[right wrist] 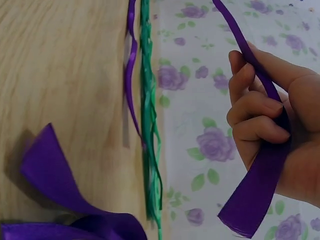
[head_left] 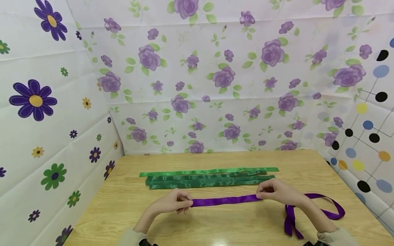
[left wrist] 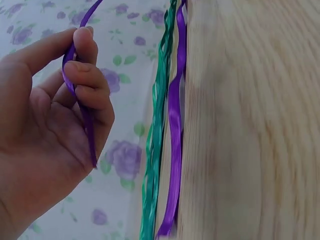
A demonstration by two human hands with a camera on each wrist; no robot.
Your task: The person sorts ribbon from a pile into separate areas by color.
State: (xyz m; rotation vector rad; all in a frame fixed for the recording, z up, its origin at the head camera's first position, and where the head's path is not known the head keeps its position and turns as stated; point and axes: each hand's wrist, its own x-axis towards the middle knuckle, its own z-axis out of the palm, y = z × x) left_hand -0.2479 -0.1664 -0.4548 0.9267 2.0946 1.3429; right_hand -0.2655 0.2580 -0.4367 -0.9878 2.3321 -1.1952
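Observation:
A purple satin ribbon (head_left: 227, 201) is stretched nearly level between my two hands. My left hand (head_left: 176, 201) pinches its left end between thumb and fingers, and a short tail hangs by the palm in the left wrist view. At the other end my right hand (head_left: 278, 191) grips the same ribbon, its wide cut end (right wrist: 252, 200) drooping below the fingers. Both wrist views also show a second purple strip (left wrist: 175, 115) lying on the table beside the green ribbons; in the head view the held ribbon overlaps that area.
Several green ribbons (head_left: 212, 181) lie side by side across the wooden table (head_left: 215, 160), behind my hands. A loose purple ribbon (head_left: 289, 220) curls in a loop on the right, partly under my right forearm. Flower-printed cloth (head_left: 209, 109) hangs behind the table.

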